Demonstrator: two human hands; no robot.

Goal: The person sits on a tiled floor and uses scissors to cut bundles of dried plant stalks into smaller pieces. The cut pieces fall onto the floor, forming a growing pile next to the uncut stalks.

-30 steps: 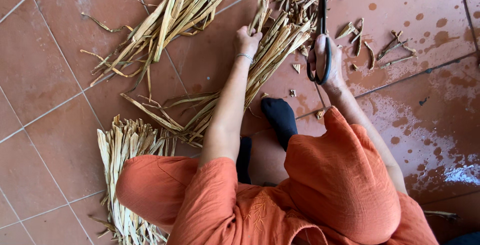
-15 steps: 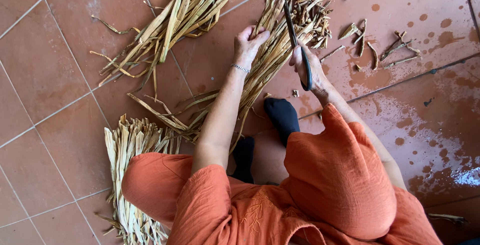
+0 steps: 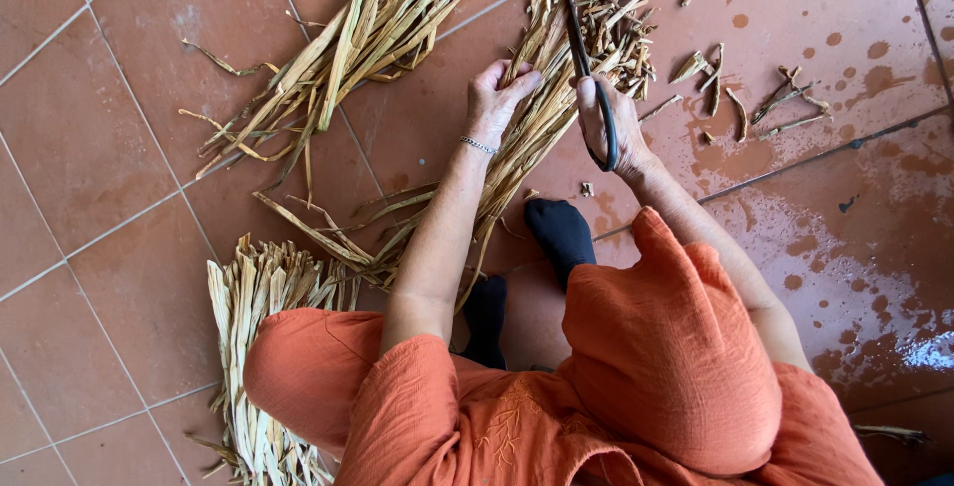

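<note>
I sit on a red tiled floor in orange clothes and dark socks. My left hand (image 3: 495, 98) presses on a bundle of long dried plant strips (image 3: 532, 133) that runs from my feet toward the top of the view. My right hand (image 3: 608, 123) grips large dark scissors (image 3: 586, 59), whose blades point up and away over the far end of that bundle, beside a heap of short cut pieces (image 3: 616, 24).
A second loose bundle of dried strips (image 3: 348, 49) lies to the upper left. A trimmed, even stack (image 3: 253, 337) rests by my left knee. Scattered cut bits (image 3: 740, 88) and wet patches (image 3: 874, 277) mark the tiles on the right.
My right hand has swung the scissors leftward toward the bundle, closer to my left hand. The left hand stays on the strips.
</note>
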